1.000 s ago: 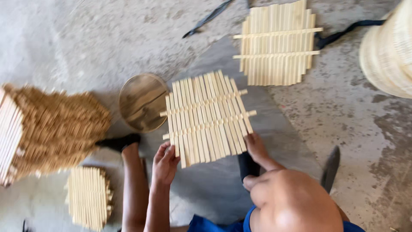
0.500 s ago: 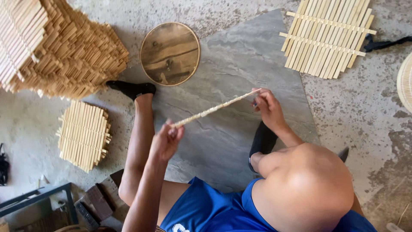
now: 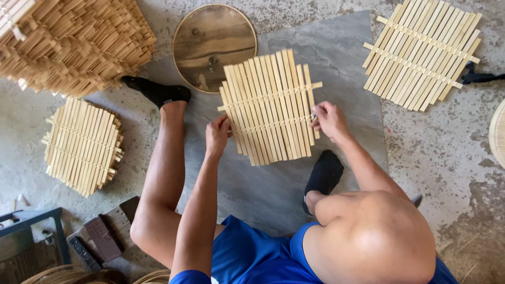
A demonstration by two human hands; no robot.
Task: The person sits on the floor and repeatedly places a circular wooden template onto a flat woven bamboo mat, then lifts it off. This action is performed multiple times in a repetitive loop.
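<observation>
Two bare hands are closed on one bamboo slat mat [image 3: 271,105] at the centre of the frame — the left hand [image 3: 217,134] is pinched on its lower left edge and the right hand [image 3: 329,120] on its right edge, beside the lower of two thin cross strips that run across the slats. The mat is held flat, slightly tilted, over a grey slate slab [image 3: 336,58] that is spread on the concrete floor [image 3: 447,158]. Just above the mat, at the upper middle of the frame, a round wooden disc [image 3: 210,42] is partly covered by the mat's top left corner. A black-socked foot [image 3: 158,90] is stretched out to the left of the disc, and a second socked foot [image 3: 323,173] is tucked in just below the right hand. At the upper right a finished mat [image 3: 421,55] of the same kind is laid half on the slab, half on the floor. At the left a low stack of mats [image 3: 81,144] is seen, and in the upper left corner a much taller heap of mats [image 3: 68,42] — both well apart from the hands.
</observation>
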